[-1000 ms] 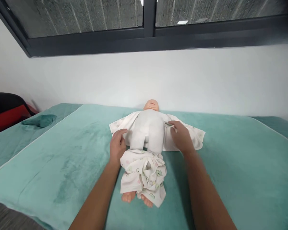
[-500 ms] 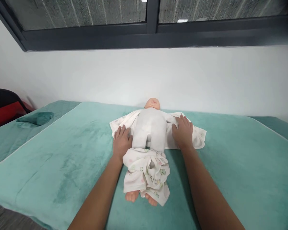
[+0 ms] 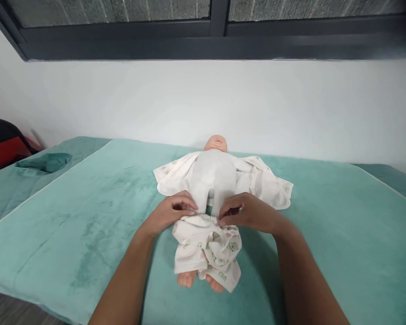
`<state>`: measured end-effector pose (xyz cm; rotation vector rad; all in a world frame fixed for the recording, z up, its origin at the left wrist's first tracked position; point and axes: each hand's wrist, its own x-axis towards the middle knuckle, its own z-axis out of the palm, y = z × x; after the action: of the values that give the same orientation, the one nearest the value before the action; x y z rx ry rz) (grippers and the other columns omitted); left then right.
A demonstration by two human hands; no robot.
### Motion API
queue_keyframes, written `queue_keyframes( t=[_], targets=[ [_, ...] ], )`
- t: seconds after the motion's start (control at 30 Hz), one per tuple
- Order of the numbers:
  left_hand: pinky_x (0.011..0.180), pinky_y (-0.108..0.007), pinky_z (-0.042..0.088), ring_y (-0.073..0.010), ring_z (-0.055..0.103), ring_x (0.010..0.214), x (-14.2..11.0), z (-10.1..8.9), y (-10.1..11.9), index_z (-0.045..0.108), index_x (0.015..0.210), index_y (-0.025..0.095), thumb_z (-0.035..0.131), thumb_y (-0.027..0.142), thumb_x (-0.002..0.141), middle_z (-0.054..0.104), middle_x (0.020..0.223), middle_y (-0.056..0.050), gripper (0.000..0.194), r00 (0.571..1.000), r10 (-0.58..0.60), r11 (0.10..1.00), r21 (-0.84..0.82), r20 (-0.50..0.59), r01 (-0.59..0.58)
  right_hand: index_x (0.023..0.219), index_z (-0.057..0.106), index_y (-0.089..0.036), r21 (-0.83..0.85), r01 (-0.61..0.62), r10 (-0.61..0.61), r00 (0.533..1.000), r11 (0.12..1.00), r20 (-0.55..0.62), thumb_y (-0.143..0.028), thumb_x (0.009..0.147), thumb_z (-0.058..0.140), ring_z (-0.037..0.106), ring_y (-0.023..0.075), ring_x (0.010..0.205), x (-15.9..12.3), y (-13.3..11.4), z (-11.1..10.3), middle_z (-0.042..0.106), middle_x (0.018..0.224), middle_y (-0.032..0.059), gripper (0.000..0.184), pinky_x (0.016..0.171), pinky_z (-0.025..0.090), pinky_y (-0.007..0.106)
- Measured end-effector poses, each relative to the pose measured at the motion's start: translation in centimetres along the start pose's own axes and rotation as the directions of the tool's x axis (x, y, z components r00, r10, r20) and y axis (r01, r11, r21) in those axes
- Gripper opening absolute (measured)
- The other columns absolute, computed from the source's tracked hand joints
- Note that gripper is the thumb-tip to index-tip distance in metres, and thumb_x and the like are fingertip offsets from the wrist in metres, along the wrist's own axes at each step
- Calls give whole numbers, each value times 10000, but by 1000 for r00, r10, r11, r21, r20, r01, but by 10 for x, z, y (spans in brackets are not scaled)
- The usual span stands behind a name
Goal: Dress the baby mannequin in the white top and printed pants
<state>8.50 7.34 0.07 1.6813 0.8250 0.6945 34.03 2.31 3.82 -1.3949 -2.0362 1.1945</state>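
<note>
A baby doll [image 3: 215,176] with a white cloth body lies on its back on the teal blanket [image 3: 88,216], head toward the wall. An open white printed top [image 3: 260,180] is spread under its torso. White printed trousers [image 3: 206,248] are bunched around its legs, bare feet sticking out at the near end. My left hand [image 3: 171,212] pinches the trousers' waistband at the doll's left thigh. My right hand [image 3: 245,211] pinches the waistband on the other side. Both hands are closed on the fabric.
A small folded teal cloth [image 3: 43,161] lies at the far left of the bed. A red and black object [image 3: 2,144] stands beyond the left edge. The white wall [image 3: 223,99] and a dark window frame [image 3: 209,40] rise behind the doll.
Both hands left the spread top beside the doll's torso and came down and inward to grip the trousers' waistband. The top's edges have rumpled up a little.
</note>
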Motion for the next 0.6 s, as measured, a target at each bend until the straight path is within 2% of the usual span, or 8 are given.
queue_keyframes(
  t=[0.1,0.17,0.27,0.33,0.4,0.5,0.6],
  targets=[
    [696,-238,406,-139,494,823,-5,-5,3,738,916,213,710,306,747,505,984,-30,195,991,-20,999,38,130,15,833,725,-254,-81,-13,12,1000,997,-8,-420,761,719,590,178,802,-4,-7,3,653,874,-2,180,673,426,284],
    [706,-231,408,-136,480,842,-8,-8,4,739,964,238,716,302,739,468,1018,-26,235,981,-20,998,62,194,8,850,706,-254,-125,25,-27,1000,992,-15,-400,774,708,585,174,831,-6,-8,5,640,918,-1,165,701,435,284],
    [703,-220,404,-117,457,813,-10,-11,3,740,925,237,746,309,719,428,1032,-16,218,961,-12,998,68,276,-8,824,665,-237,-127,121,-118,993,984,31,-397,784,703,574,176,889,-9,-6,6,619,933,2,169,777,445,288],
    [695,-218,399,-111,455,799,-10,-11,2,727,861,212,743,309,729,427,1027,-17,165,957,0,998,67,290,-21,808,640,-228,-116,119,-116,993,986,37,-392,778,708,569,169,873,-11,-3,6,602,919,-1,180,777,449,283],
    [703,-225,401,-117,469,802,-10,-9,1,698,798,188,729,315,751,449,1002,-20,138,967,29,996,74,255,-49,805,621,-226,-108,83,-80,996,991,34,-366,781,697,565,157,835,-13,0,6,593,912,-8,161,741,453,272],
    [805,-259,424,-155,526,897,-9,-3,-1,648,760,179,712,348,779,512,1012,-36,181,987,90,990,93,133,-103,825,615,-231,-111,39,-34,998,993,49,-349,795,667,564,157,826,-17,3,5,600,904,-14,133,718,454,267],
    [1000,-331,386,-229,518,1154,-7,2,-4,630,777,193,677,378,812,529,1250,-71,194,989,141,982,132,-39,-135,805,612,-224,-165,-32,43,997,986,59,-345,819,621,548,154,753,-20,9,4,594,810,-17,122,673,439,275]
  ],
)
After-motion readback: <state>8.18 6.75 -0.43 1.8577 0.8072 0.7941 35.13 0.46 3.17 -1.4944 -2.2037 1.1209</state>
